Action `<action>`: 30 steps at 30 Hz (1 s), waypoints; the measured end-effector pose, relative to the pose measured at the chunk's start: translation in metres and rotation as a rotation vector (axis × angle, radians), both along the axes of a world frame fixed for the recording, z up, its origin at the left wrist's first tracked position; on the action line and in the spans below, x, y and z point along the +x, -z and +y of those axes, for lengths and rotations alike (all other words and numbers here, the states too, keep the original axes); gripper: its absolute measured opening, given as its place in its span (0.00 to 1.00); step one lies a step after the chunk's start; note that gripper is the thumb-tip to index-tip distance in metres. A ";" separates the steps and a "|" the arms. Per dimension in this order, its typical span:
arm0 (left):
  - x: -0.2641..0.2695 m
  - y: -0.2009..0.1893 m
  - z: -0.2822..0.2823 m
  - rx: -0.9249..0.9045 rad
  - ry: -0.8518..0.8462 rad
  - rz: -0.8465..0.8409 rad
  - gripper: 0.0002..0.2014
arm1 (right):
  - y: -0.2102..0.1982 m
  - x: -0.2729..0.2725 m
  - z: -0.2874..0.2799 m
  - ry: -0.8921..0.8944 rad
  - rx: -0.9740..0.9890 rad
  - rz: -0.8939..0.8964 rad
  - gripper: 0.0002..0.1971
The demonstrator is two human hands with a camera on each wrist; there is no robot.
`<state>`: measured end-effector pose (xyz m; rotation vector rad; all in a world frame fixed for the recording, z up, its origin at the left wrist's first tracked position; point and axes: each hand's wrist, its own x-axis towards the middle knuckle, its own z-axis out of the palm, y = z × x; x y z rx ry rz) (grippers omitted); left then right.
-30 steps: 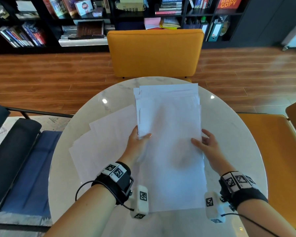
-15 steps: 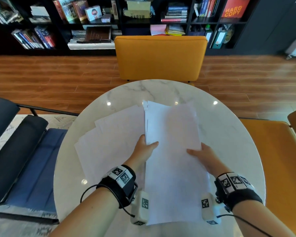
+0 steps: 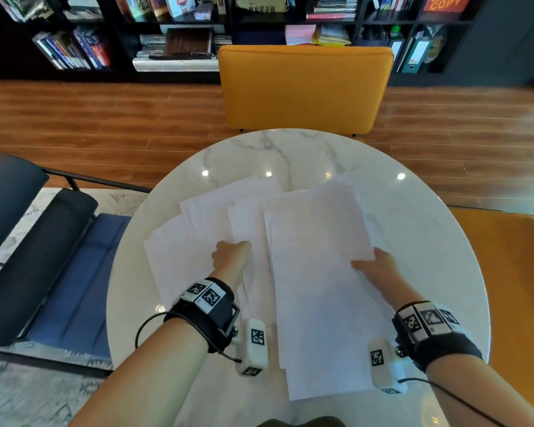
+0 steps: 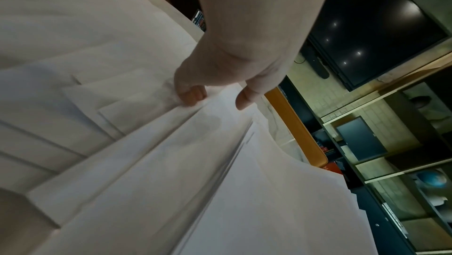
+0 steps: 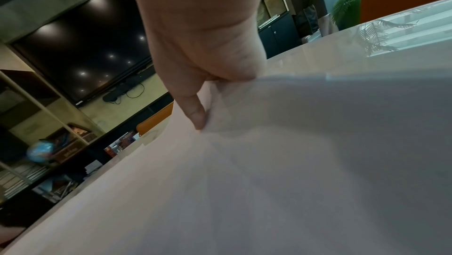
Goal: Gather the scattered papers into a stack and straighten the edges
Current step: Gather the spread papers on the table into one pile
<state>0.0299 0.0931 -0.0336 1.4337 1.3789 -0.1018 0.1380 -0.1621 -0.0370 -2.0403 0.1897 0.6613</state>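
Observation:
A stack of white papers (image 3: 321,272) lies lengthwise on the round marble table (image 3: 413,226), right of centre. My right hand (image 3: 373,268) grips its right edge, with the thumb on top and the fingers hidden beneath; the right wrist view shows that hand (image 5: 203,104) pinching the stack (image 5: 269,162). Several loose sheets (image 3: 198,235) lie fanned out to the left of the stack. My left hand (image 3: 232,255) is among them. In the left wrist view my left hand (image 4: 215,95) pinches the edge of the loose sheets (image 4: 97,66) between curled fingers and thumb.
An orange chair (image 3: 305,87) stands at the table's far side. Another orange seat (image 3: 512,272) is on the right, a dark blue chair (image 3: 43,257) on the left. Bookshelves (image 3: 182,41) line the back wall. Bare marble shows at the far and right sides.
My left hand has let go of the stack's left edge and moved left onto the loose sheets. The stack has come down and shifted right in my right hand.

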 end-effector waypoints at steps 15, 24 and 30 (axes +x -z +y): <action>0.011 -0.001 -0.023 0.071 0.096 -0.204 0.20 | -0.003 -0.017 0.015 -0.161 -0.005 -0.015 0.14; 0.004 0.004 -0.032 0.153 0.239 -0.355 0.18 | 0.016 -0.027 0.012 -0.217 -0.194 -0.140 0.22; 0.003 -0.014 -0.025 0.102 0.197 -0.571 0.19 | 0.013 -0.023 -0.004 -0.060 0.032 -0.098 0.35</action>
